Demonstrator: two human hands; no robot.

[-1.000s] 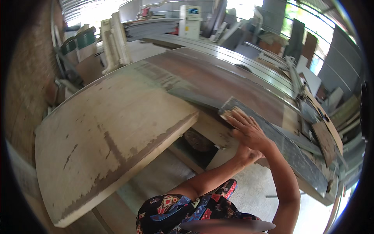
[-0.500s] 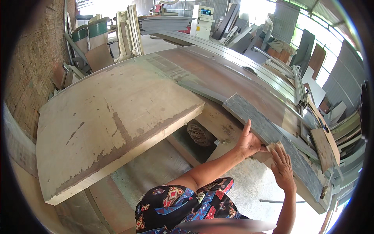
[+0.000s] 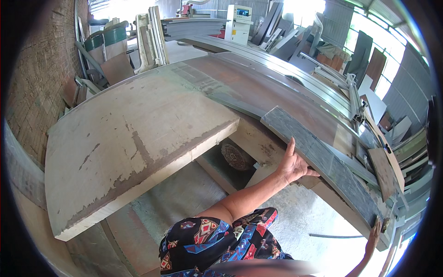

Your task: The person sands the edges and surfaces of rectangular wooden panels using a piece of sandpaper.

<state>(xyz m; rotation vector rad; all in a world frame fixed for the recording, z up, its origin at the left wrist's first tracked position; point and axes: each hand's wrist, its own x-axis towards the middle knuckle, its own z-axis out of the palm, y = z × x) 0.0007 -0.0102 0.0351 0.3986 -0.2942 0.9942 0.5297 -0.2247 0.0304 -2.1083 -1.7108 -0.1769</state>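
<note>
My left hand (image 3: 294,165) grips the long grey plank (image 3: 323,161) on the surface (image 3: 258,87); my right hand (image 3: 373,240), at five o'clock, steadies its end, grip unclear. Unbalanced, it could tip.

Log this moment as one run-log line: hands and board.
left hand: grips near edge of long dark board | right hand: at board's near end | board: flat on saw table, blade apart
</note>
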